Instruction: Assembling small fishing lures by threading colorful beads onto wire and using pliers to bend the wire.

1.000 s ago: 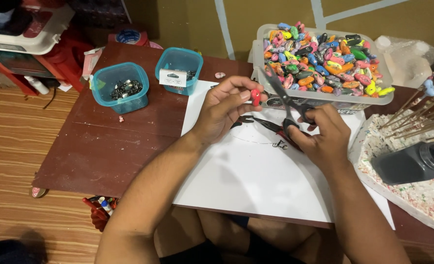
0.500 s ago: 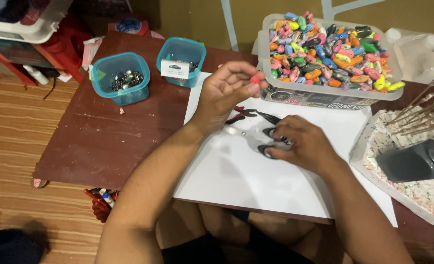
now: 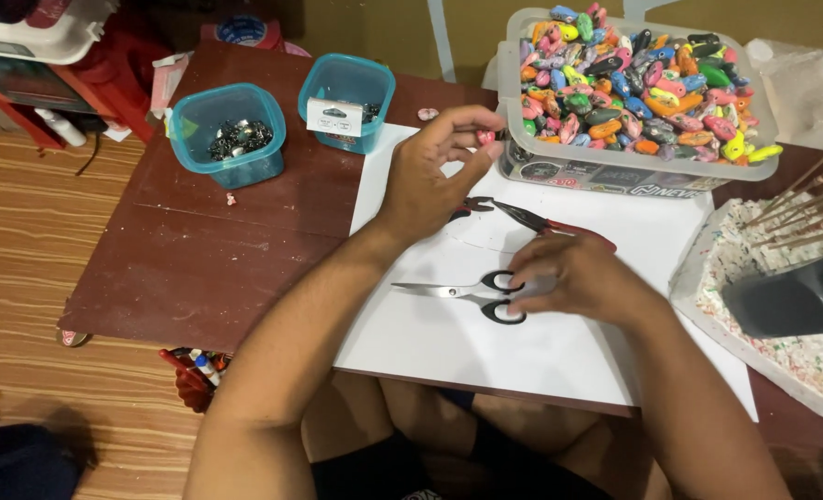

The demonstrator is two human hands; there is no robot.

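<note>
My left hand [image 3: 434,176] is raised over the white sheet [image 3: 430,347], pinching a small pink piece [image 3: 485,137] between thumb and fingertips, close to the clear bin's front wall [image 3: 615,171]. My right hand [image 3: 583,278] lies low on the sheet with its fingers curled on the black handle loops of the scissors [image 3: 458,292]. The scissors lie flat, blades closed and pointing left. Red-handled pliers [image 3: 546,222] rest on the sheet between my two hands.
The clear bin holds several colourful small pieces. Two teal tubs [image 3: 231,139] [image 3: 346,97] stand on the brown table [image 3: 198,259] at the left, one holding dark metal bits. A speckled tray [image 3: 782,361] with sticks and a black object sits at the right.
My right hand has brought the scissors down from near the bin and laid them flat on the sheet. My left hand stays raised with the pink piece.
</note>
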